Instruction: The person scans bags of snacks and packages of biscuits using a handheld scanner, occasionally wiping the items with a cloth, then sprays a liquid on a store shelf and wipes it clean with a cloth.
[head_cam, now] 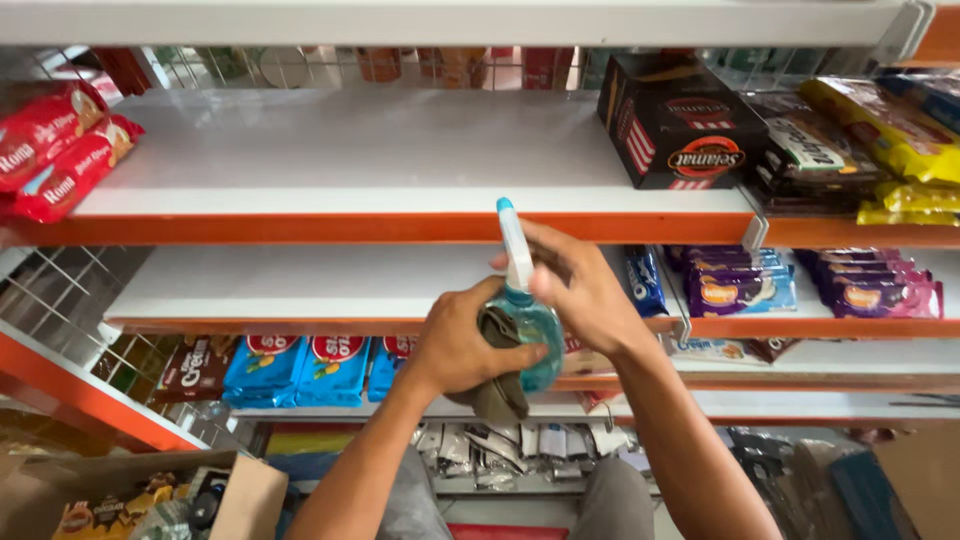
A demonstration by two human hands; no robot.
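Gripping a blue spray bottle (528,335) with both hands, in front of the orange-edged shelf (400,228). Left hand (462,345) closing round the bottle's belly and pinning a grey-green cloth (500,392) against it, the cloth hanging just below the bottle. Right hand (578,290) wrapping the neck from the other side, fingers curled at the white trigger head (515,245), nozzle tip rising to the shelf's front edge. Looking like the readying-the-sprayer stage: holding, steadying, perhaps setting the nozzle; cannot tell whether pressing the trigger yet. Facing a bare white stretch of that shelf, with red snack packs (60,150) at its left end and a black carton (675,125) at its right end. Judging the next move: calling for freeing one hand from the bottle, aiming the nozzle at the bare stretch and not at the packets, and keeping the cloth from slipping down.
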